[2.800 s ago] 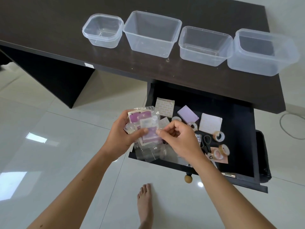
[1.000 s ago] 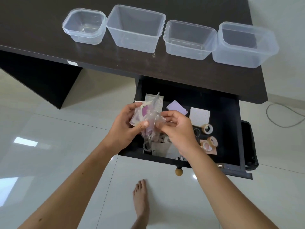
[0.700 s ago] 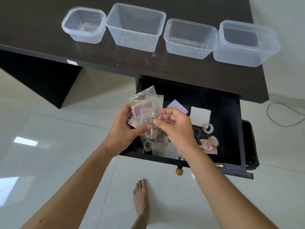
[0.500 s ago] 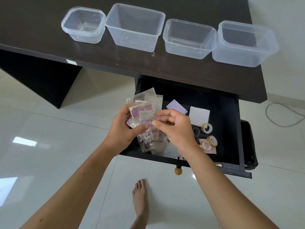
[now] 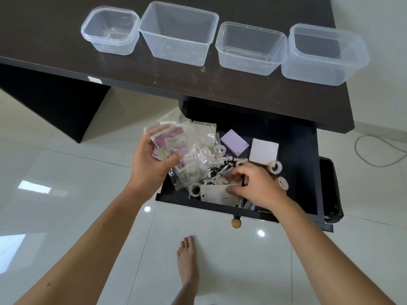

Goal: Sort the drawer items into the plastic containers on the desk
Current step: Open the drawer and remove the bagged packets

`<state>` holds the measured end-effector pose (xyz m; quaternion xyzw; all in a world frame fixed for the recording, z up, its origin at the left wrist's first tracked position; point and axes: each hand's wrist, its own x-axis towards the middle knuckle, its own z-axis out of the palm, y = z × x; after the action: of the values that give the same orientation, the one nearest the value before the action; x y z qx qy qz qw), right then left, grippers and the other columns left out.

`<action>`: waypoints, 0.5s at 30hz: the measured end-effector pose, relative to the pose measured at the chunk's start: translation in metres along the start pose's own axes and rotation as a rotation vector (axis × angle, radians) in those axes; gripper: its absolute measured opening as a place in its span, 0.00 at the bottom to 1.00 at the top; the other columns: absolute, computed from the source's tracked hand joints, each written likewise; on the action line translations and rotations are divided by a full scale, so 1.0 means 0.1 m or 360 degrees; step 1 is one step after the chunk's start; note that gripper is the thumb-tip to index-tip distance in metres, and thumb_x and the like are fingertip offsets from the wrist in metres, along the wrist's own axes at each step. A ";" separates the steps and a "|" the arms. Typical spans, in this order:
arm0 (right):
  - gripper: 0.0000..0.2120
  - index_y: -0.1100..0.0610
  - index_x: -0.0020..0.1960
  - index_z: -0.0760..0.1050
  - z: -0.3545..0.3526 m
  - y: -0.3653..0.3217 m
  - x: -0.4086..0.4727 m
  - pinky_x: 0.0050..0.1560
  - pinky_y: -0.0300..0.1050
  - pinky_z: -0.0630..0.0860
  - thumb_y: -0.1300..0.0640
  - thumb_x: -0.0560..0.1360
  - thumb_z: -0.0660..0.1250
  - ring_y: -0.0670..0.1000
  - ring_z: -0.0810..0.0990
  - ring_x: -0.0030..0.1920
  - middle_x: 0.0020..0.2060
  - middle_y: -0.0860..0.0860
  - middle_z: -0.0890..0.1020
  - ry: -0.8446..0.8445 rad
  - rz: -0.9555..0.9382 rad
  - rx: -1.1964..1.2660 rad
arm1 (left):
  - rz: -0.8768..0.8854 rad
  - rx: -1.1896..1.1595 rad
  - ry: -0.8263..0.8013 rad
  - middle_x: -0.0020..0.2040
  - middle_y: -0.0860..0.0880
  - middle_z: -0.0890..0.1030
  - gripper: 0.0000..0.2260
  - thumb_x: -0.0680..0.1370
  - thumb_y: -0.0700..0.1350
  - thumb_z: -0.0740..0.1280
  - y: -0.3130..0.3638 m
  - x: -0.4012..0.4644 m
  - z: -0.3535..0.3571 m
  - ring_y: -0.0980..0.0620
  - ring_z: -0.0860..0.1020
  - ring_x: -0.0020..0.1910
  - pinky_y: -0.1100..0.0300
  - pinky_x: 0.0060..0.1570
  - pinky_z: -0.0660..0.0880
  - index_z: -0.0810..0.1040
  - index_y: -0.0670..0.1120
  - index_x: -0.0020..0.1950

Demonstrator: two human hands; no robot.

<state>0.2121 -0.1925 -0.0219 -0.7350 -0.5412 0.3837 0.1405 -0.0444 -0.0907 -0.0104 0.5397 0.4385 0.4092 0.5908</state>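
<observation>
Your left hand [image 5: 152,166] grip is clamped on the fan of clear packets [image 5: 187,148] above the drawer [image 5: 297,155], right hand [image 5: 255,186] fingers curled among the small items, closure unclear, so pinch 1 piece cleanly for the 4 empty containers [image 5: 179,33] on the bench [image 5: 242,91].

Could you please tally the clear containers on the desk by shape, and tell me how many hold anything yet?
Small squarish container: 1
Larger rectangular containers: 3
Total: 4
Holding anything: 0

home room: dark desk [image 5: 242,84], tiled floor [image 5: 66,172], bare foot [image 5: 187,260].
</observation>
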 end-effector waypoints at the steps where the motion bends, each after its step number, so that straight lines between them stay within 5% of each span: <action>1: 0.14 0.46 0.58 0.85 0.01 0.00 0.00 0.44 0.28 0.67 0.50 0.73 0.81 0.37 0.76 0.48 0.53 0.44 0.79 -0.0047 -0.0029 -0.0093 | 0.0002 -0.0008 0.0015 0.66 0.49 0.84 0.28 0.75 0.23 0.71 0.00 0.02 -0.03 0.42 0.87 0.57 0.51 0.45 0.86 0.73 0.44 0.71; 5: 0.07 0.46 0.51 0.86 0.03 -0.01 0.02 0.54 0.43 0.74 0.48 0.75 0.79 0.45 0.76 0.53 0.51 0.43 0.79 -0.0085 -0.0086 -0.0223 | -0.0014 0.0007 0.0000 0.66 0.49 0.83 0.28 0.75 0.24 0.71 0.01 0.06 -0.07 0.43 0.87 0.57 0.54 0.44 0.85 0.71 0.41 0.72; 10: 0.04 0.44 0.48 0.82 -0.17 0.01 -0.11 0.41 0.30 0.72 0.52 0.79 0.76 0.37 0.79 0.39 0.42 0.41 0.84 -0.0015 -0.0022 0.0144 | -0.0029 -0.0015 -0.0048 0.66 0.49 0.83 0.28 0.76 0.24 0.71 0.03 0.08 -0.03 0.42 0.87 0.58 0.53 0.45 0.86 0.71 0.42 0.72; 15: 0.04 0.46 0.53 0.81 -0.57 0.06 -0.36 0.46 0.43 0.79 0.54 0.81 0.72 0.46 0.84 0.47 0.48 0.43 0.86 0.0239 0.0001 0.0460 | 0.0003 0.0026 -0.0113 0.66 0.50 0.83 0.28 0.77 0.24 0.70 0.10 0.09 0.21 0.44 0.87 0.57 0.52 0.45 0.86 0.71 0.43 0.72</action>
<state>0.2529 -0.2158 0.0268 -0.7338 -0.4682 0.4015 0.2847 -0.0219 -0.0869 -0.0001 0.5591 0.4200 0.3867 0.6012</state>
